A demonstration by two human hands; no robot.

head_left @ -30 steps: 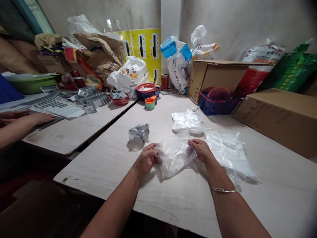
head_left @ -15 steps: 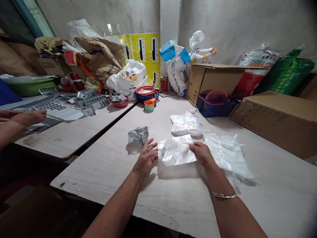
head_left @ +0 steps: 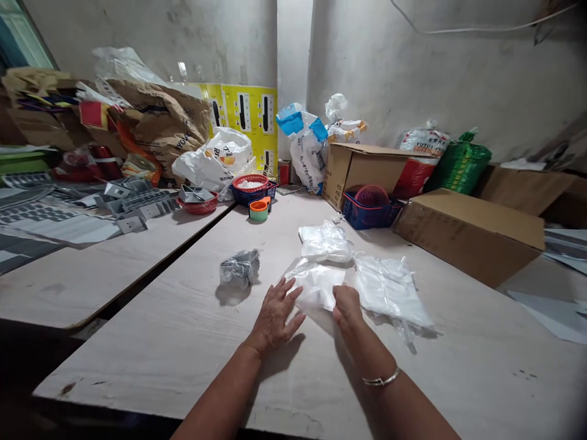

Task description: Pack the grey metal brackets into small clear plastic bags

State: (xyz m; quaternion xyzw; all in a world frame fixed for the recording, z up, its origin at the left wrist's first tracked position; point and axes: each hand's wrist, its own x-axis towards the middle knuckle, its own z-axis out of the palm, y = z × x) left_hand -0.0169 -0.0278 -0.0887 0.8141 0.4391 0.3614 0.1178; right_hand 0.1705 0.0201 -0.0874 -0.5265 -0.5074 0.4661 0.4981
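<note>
A clear plastic bag [head_left: 318, 282] lies flat just above the tabletop, its right edge pinched by my right hand [head_left: 347, 308]. My left hand [head_left: 276, 311] is spread palm down, fingertips at the bag's left edge. Left of it sits a clear bag of grey parts [head_left: 239, 269]. Behind the held bag is a stack of clear plastic bags [head_left: 325, 241], and to its right a larger bundle of clear bags [head_left: 392, 290].
A tape dispenser [head_left: 258, 209], a blue basket [head_left: 372, 211] and a cardboard box [head_left: 472, 229] stand toward the back. Grey brackets [head_left: 142, 205] and a red basket [head_left: 198, 203] are on the left table, beyond a gap [head_left: 160, 266] between the tables.
My view has turned right. The bag has come down toward the table, and my left fingers have spread over its left edge. A co-worker's hands at the left have gone out of view.
</note>
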